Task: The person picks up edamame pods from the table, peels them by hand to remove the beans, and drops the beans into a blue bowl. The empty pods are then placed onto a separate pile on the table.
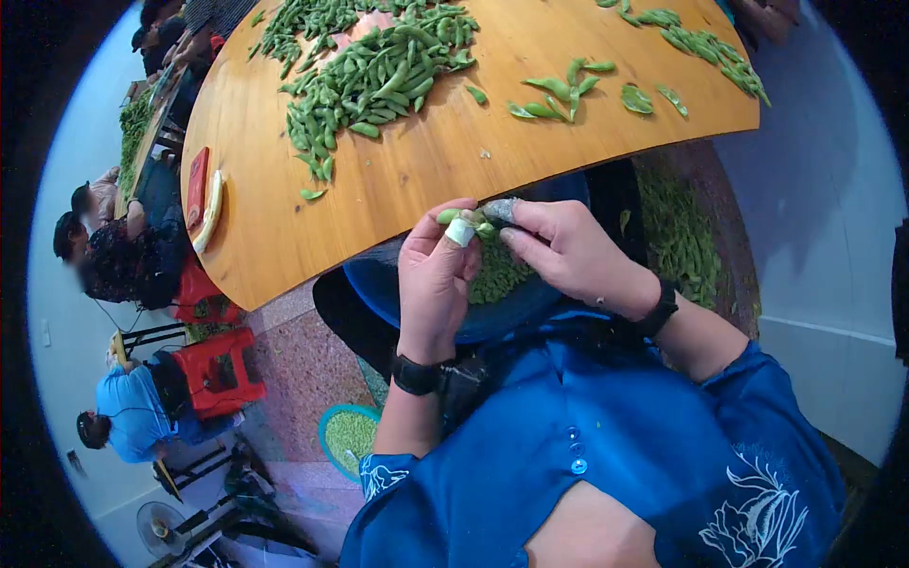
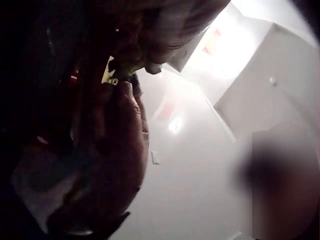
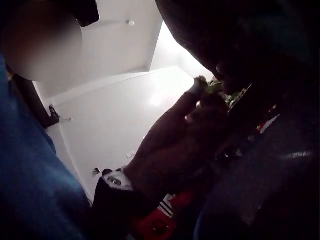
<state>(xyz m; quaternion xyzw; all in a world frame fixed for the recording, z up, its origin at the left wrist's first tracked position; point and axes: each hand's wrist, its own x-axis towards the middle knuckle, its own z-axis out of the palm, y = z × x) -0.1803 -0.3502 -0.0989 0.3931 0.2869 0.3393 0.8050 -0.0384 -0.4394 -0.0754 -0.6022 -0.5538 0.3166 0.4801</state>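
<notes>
In the head view the left hand (image 1: pixel 437 275), tape round its thumb, pinches a green pod (image 1: pixel 448 217) just off the table's near edge. The right hand (image 1: pixel 578 256), its thumb and finger wrapped in grey, meets it from the right and pinches the end of a pod (image 1: pixel 486 229) at the left thumb. Below both hands is a blue tub (image 1: pixel 365 275) with shelled green beans (image 1: pixel 497 275) in it. The wrist views are dark; the right wrist view shows a bit of green pod (image 3: pixel 214 87) between the hands.
A wooden table (image 1: pixel 426 161) bears a large heap of pods (image 1: pixel 379 80) and a few loose pods (image 1: pixel 568 90). A red object (image 1: pixel 198 185) lies at its left edge. A basket of beans (image 1: pixel 350 440) stands on the floor; people and red stools (image 1: pixel 222 369) are at left.
</notes>
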